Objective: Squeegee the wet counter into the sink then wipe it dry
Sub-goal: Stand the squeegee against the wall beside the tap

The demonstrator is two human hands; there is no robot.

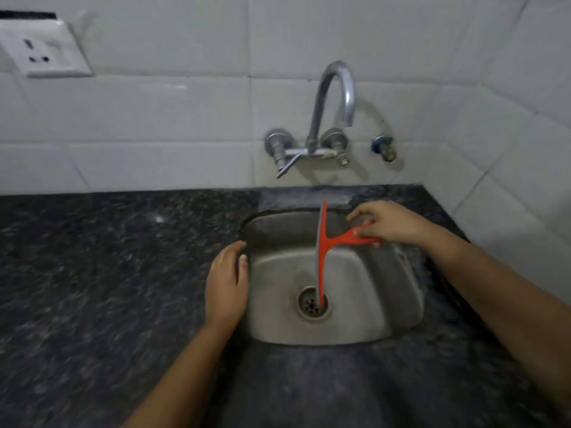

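Note:
A red squeegee (323,245) with a grey blade hangs over the steel sink (364,304). Its blade runs from the sink's far rim down toward the drain (312,304). My right hand (389,223) grips the squeegee's handle at the sink's far right side. My left hand (227,282) lies flat, fingers together, on the dark speckled counter (108,273) right against the sink's left rim, holding nothing. No cloth is in view.
A curved chrome tap (332,103) with two valves juts from the white tiled wall above the sink. A small blue-capped valve (383,146) sits to its right. A white wall socket (46,50) is at the upper left. The tiled side wall closes in at the right.

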